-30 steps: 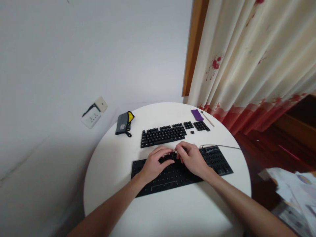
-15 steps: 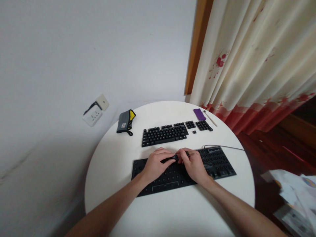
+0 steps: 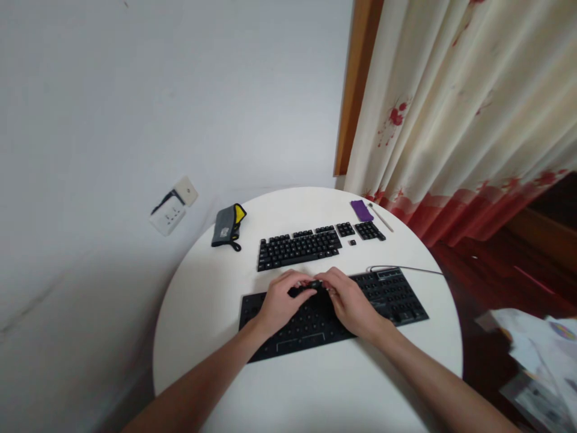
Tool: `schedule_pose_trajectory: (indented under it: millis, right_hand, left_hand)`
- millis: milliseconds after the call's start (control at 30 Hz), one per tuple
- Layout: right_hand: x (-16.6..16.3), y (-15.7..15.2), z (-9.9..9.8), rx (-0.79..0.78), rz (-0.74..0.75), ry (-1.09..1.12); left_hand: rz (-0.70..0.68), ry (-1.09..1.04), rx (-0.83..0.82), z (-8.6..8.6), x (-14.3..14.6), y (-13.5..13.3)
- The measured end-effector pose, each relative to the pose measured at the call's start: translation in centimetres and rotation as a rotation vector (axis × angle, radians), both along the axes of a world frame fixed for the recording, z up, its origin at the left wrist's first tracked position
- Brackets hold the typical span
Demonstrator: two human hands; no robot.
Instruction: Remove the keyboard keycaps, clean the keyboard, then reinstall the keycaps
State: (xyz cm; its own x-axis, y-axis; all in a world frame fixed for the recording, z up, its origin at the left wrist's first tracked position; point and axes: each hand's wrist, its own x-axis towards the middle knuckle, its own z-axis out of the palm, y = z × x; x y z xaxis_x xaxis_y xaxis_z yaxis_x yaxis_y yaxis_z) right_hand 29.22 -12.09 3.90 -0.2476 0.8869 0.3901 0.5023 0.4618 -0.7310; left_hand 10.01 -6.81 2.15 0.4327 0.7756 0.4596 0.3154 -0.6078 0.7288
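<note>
Over the upper middle of a black keyboard base (image 3: 297,341) without its keycaps, my two hands meet at the fingertips. Between them is a small black keycap (image 3: 314,284), partly covered by the fingers. Closed in a pinch, my left hand (image 3: 283,302) grips its left side. My right hand (image 3: 350,302) is also closed, with thumb and fingers at its right side. Rows of removed black keycaps (image 3: 297,248) lie in keyboard order beyond the base. One loose keycap (image 3: 352,242) sits apart, below the smaller groups (image 3: 369,231) on the right.
A grey and yellow cloth (image 3: 224,227) lies at the table's far left. Far right are a purple cloth (image 3: 361,210) and a thin brush (image 3: 381,218). The keyboard's cable (image 3: 412,268) runs over the round white table's (image 3: 193,337) right edge. A wall stands behind.
My right hand has shifted slightly left, and its fingers have closed in around the keycap beside my left hand. The view has moved a little.
</note>
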Motion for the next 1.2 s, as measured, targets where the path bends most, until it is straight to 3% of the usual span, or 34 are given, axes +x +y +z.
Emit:
schedule_pose_trajectory:
  millis: [267, 400, 567, 733, 1200]
  right_hand:
    - [0.3, 0.3, -0.5, -0.007, -0.081, -0.136]
    - [3.1, 3.1, 0.0, -0.030, -0.273, -0.252]
    - [6.8, 7.3, -0.3, -0.284, -0.497, -0.552]
    - [7.5, 9.0, -1.3, -0.371, -0.522, -0.623]
    - [6.8, 9.2, -2.4, -0.388, -0.598, -0.675]
  left_hand:
    - [-0.068, 0.010, -0.009, 0.3, -0.2, 0.1]
    - [-0.025, -0.013, -0.029, 0.8, -0.3, 0.0]
    - [-0.056, -0.013, -0.028, 0.9, -0.4, -0.1]
    - [-0.101, 0.020, -0.022, 0.7, -0.4, -0.1]
    - [-0.149, 0.049, -0.029, 0.8, -0.3, -0.1]
